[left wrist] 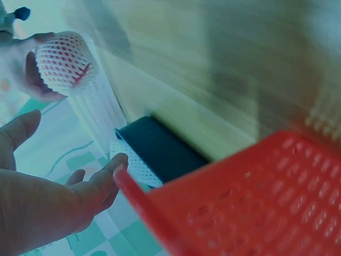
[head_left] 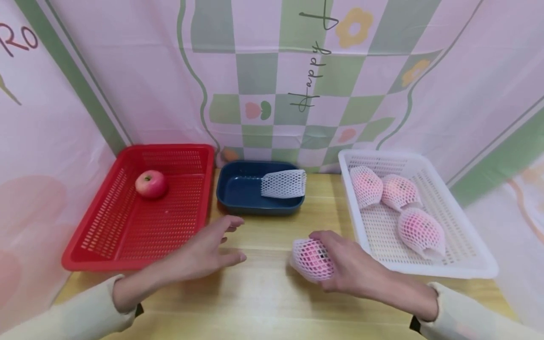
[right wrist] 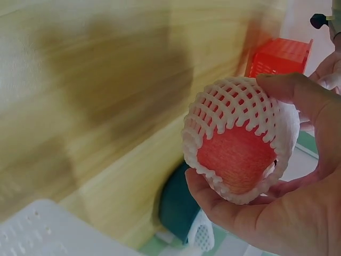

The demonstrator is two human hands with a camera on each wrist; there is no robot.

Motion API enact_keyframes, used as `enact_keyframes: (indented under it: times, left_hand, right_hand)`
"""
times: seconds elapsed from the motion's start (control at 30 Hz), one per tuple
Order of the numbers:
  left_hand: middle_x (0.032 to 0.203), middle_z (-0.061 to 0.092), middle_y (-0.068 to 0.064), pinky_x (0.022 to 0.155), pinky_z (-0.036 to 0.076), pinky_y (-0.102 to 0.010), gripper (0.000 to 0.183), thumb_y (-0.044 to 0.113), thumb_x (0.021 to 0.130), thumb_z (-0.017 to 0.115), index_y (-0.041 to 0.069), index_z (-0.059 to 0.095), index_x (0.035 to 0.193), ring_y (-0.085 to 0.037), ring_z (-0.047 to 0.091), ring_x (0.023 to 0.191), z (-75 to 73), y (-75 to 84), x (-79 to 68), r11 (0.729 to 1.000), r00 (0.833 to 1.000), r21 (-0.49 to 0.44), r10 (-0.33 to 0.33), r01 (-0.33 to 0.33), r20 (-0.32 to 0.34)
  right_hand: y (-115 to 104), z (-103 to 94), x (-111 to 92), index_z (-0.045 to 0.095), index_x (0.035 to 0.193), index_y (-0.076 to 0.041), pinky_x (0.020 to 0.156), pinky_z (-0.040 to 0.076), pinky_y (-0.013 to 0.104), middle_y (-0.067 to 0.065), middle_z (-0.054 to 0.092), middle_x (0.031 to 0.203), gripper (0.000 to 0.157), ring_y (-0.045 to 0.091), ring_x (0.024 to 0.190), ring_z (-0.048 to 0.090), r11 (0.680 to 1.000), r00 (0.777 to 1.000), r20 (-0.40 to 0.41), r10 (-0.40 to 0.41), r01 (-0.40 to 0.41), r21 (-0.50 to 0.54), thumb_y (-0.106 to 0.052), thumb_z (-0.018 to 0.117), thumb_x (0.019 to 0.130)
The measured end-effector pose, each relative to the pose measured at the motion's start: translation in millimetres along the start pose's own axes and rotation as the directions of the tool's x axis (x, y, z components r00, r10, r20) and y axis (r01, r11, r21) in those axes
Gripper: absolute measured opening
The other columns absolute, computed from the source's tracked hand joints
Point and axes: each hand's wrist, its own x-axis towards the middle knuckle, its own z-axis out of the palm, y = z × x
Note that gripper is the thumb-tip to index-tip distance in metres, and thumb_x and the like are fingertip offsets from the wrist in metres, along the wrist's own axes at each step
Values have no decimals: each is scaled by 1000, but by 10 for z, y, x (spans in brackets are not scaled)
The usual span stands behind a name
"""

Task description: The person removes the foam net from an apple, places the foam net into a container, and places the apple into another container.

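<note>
An apple in a white foam net (head_left: 312, 260) is gripped by my right hand (head_left: 354, 269) above the middle of the table. In the right wrist view, bare red skin of the apple (right wrist: 237, 157) shows through the net's open end, with thumb and fingers around its sides. My left hand (head_left: 204, 248) hovers beside the red basket (head_left: 165, 241), its fingers apart and holding nothing. One bare apple (head_left: 151, 184) lies in that basket. A loose foam net (head_left: 284, 183) sits at the right end of the dark blue tray (head_left: 242, 189).
On the right stands a white basket (head_left: 467, 245) with three net-wrapped apples (head_left: 420, 231) inside. A printed cloth (head_left: 297, 71) hangs behind the containers. All of them rest on a wooden table (head_left: 259, 302).
</note>
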Motion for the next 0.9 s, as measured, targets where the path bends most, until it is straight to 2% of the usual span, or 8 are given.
enact_keyframes:
  times: [0.13, 0.23, 0.5, 0.67, 0.9]
  left_hand:
    - [144, 58, -18, 108, 53, -51, 59, 19, 94, 82, 2, 55, 142, -41, 56, 135, 113, -28, 31, 997, 997, -19, 74, -74, 13]
    - [142, 59, -19, 107, 54, -48, 55, 18, 94, 82, 0, 56, 139, -42, 57, 134, 199, -58, 55, 994, 996, -57, 92, -91, 21]
    - [141, 60, -23, 107, 53, -52, 50, 11, 94, 81, -2, 57, 136, -45, 58, 134, 355, -151, 128, 984, 996, -153, 93, -89, 18]
    - [139, 63, -23, 106, 54, -52, 42, 9, 96, 78, -3, 61, 132, -45, 59, 133, 463, -203, 157, 972, 995, -223, 88, -76, 43]
    - [132, 66, -21, 101, 59, -39, 33, 8, 98, 75, -3, 65, 127, -41, 65, 126, 603, -241, 189, 961, 996, -275, 44, -21, 79]
  right_hand:
    - [10, 57, -15, 55, 139, 1, 94, 61, 51, 16, 68, 128, 94, 33, 109, 70, 1000, 1000, 3, -25, 25, 5, -15, 97, 56]
    - [17, 96, -30, 54, 139, 1, 91, 62, 50, 16, 68, 126, 93, 32, 107, 71, 999, 999, 0, -40, 40, 5, -16, 96, 57]
    - [20, 168, -57, 55, 141, -3, 92, 61, 52, 15, 67, 130, 94, 32, 111, 70, 999, 999, 34, 8, -9, 31, -23, 98, 59]
    - [31, 217, -76, 55, 142, -2, 93, 61, 51, 16, 67, 131, 94, 31, 111, 70, 1000, 999, 43, 11, -12, 23, -24, 98, 60]
    - [31, 272, -83, 56, 141, -3, 92, 61, 50, 16, 67, 133, 94, 32, 111, 71, 1000, 999, 41, 3, -3, -1, -25, 97, 61]
